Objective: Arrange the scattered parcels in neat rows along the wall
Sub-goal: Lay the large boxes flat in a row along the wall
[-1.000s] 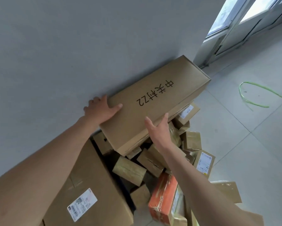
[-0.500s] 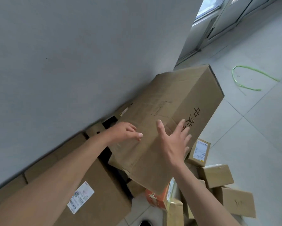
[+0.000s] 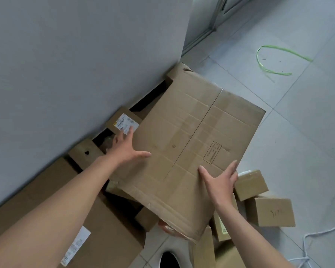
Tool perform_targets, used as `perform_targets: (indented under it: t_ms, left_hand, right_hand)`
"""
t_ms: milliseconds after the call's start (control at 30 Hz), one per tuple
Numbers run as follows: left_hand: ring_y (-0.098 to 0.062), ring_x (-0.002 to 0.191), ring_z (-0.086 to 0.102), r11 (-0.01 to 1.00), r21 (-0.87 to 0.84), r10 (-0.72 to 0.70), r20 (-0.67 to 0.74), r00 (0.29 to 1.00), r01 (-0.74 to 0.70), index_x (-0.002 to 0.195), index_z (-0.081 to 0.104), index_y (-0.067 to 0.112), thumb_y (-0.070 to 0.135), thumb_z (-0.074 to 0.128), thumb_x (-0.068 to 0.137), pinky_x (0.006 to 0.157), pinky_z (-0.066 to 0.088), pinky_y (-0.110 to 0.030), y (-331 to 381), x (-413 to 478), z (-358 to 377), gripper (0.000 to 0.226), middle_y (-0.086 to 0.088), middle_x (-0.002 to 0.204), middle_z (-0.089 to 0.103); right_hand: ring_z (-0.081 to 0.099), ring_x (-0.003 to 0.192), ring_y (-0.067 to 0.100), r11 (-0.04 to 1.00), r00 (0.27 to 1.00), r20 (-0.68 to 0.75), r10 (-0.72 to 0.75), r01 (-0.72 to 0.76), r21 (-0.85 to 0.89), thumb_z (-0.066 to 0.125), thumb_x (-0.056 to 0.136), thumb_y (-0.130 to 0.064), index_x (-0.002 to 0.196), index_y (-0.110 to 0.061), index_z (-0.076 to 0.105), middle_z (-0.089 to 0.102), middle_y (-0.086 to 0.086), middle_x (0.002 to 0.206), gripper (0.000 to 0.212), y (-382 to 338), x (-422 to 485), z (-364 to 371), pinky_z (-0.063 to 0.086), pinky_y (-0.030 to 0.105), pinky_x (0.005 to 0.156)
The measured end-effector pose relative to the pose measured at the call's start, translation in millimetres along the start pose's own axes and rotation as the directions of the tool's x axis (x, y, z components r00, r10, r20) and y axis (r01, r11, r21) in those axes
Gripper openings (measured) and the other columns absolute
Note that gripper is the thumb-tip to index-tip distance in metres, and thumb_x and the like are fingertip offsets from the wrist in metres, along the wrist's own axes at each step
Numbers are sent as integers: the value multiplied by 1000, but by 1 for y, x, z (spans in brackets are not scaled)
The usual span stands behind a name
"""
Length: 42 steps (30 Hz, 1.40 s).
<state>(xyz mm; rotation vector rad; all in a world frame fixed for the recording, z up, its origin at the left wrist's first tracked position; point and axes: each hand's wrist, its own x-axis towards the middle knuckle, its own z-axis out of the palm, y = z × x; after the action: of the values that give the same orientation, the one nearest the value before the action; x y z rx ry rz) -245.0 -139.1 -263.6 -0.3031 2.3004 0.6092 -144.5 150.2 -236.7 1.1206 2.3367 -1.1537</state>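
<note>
Starting at the bottom edge, a dark rounded shape (image 3: pixel 168 260) is cut off by the frame and too partial to name. A thin white cord (image 3: pixel 305 242) loops over the pale grey floor tiles (image 3: pixel 307 151) at lower right. One big brown carton with a white shipping label (image 3: pixel 108 225) lies under the left forearm, its near end out of frame and its print blurred. An orange parcel (image 3: pixel 167 229) shows only as a sliver beneath the large flat brown corrugated cardboard box (image 3: pixel 182 144). This box lies tilted on the heap of parcels, its far corner close to the grey wall (image 3: pixel 66 64). Two hands meet it, each grip wide with straight, spread fingers. The left hand (image 3: pixel 125 149) is at its left edge, thumb on the top face, and the right hand (image 3: pixel 220 180) presses its near right edge. Two small boxes sit beside that hand: a scribbled brown box (image 3: pixel 271 211) and a taped brown box (image 3: pixel 250 183). Further on, one small labelled brown box (image 3: pixel 124 120) sits at the wall, partly hidden by the left fingers. Farthest, one curled green plastic strap (image 3: pixel 277 73) lies on the tiles.
</note>
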Motion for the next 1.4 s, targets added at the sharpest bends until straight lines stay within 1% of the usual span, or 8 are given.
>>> perform_targets:
  t_ms: [100, 233, 433, 567, 700, 867, 1100, 1400]
  left_hand:
    - [-29, 148, 16, 981, -192, -12, 52, 999, 22, 154, -8, 34, 79, 78, 46, 115, 22, -54, -3, 16, 7, 145, -4, 163, 10]
    - [-12, 116, 52, 928, -371, 71, 80, 994, -36, 143, 33, 35, 74, 87, 39, 94, 43, -33, -4, 25, 4, 123, 12, 134, 53]
    - [-7, 111, 56, 877, -469, 127, 21, 992, -103, 139, 40, 34, 70, 88, 42, 95, 46, -32, -7, -23, -12, 115, 18, 123, 56]
    - [-4, 99, 62, 817, -575, 46, -21, 999, -50, 136, 39, 37, 69, 90, 39, 77, 53, -27, -52, -103, -16, 114, 18, 114, 60]
    - [-8, 100, 63, 777, -628, -102, -60, 993, 42, 134, 42, 39, 74, 88, 35, 87, 54, -34, -139, -201, -7, 115, 17, 115, 62]
    - [-6, 92, 57, 679, -717, -282, -59, 958, 156, 140, 37, 32, 79, 85, 27, 78, 45, -28, -281, -329, 7, 131, 13, 117, 58]
    - [1, 92, 55, 576, -787, -461, -91, 883, 220, 134, 37, 36, 77, 83, 32, 73, 42, -17, -502, -518, 51, 120, 22, 107, 53]
    - [12, 83, 59, 244, -935, -724, 1, 690, 257, 107, 45, 48, 67, 88, 35, 66, 42, -8, -707, -731, 193, 85, 23, 100, 63]
  right_hand:
    - [21, 146, 29, 997, 1000, -4, 2, -2, 72, 79, 71, -58, 153, -33, -17, 0, 1, 163, 129, 9, 16, -3, 27, 44, 113]
    - [26, 144, 29, 997, 998, -30, -50, 51, 52, 77, 71, -62, 152, -41, -15, 6, 0, 160, 124, 13, 23, -7, 30, 48, 113]
    - [27, 144, 29, 995, 994, -58, -97, 97, 3, 75, 70, -65, 151, -46, -10, 7, 0, 162, 119, 6, -11, -20, 30, 52, 113]
    - [25, 145, 28, 986, 986, -41, -161, 158, -57, 75, 69, -67, 150, -49, -8, 6, 1, 162, 117, -1, -75, -23, 30, 52, 111]
    - [27, 144, 27, 961, 968, 30, -248, 250, -119, 76, 68, -64, 147, -53, -12, 9, -2, 161, 119, -3, -168, -3, 34, 56, 108]
    - [27, 144, 28, 905, 921, 195, -337, 374, -201, 76, 69, -64, 145, -55, -14, 11, -3, 161, 118, 3, -298, 60, 34, 57, 108]
    - [23, 144, 33, 860, 860, 418, -293, 429, -278, 75, 67, -66, 149, -46, -13, 9, 4, 160, 122, 78, -507, 187, 32, 58, 108]
    - [32, 141, 26, 714, 662, 673, -331, 642, -280, 78, 70, -58, 150, -48, -8, 12, 3, 161, 118, 191, -718, 320, 40, 49, 100]
